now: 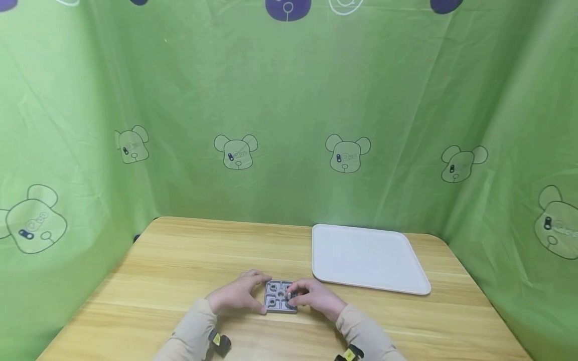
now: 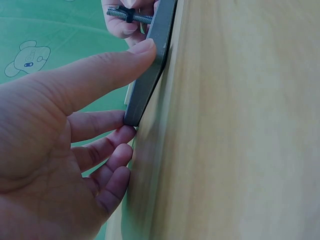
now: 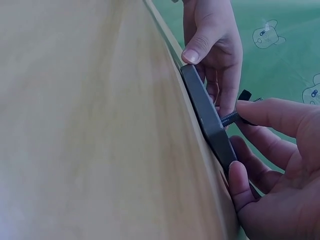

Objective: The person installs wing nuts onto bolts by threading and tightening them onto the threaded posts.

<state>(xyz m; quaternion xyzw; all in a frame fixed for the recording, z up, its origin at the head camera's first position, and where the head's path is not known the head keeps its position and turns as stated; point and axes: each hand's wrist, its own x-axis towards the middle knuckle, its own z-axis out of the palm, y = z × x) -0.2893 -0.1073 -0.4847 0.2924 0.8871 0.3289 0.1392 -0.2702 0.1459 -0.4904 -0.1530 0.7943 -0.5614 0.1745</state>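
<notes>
A square grey plate (image 1: 271, 296) with several round holes lies on the table. Thumb and fingers of my left hand (image 1: 239, 295) grip its left side; in the left wrist view, the hand (image 2: 60, 130) has its thumb on the plate (image 2: 150, 75) and fingertips at its edge. A threaded bolt (image 3: 230, 119) stands up from the plate (image 3: 205, 110), with a small black piece (image 2: 130, 15) around it. My right hand (image 1: 316, 297) pinches that black piece (image 3: 244, 95) between thumb and fingers, while another finger of this hand (image 3: 285, 160) touches the plate's edge.
A white rectangular tray (image 1: 370, 258) lies at the back right of the wooden table (image 1: 194, 250), behind my right hand. Green cloth (image 1: 289, 100) printed with bear heads hangs behind the table and along both sides.
</notes>
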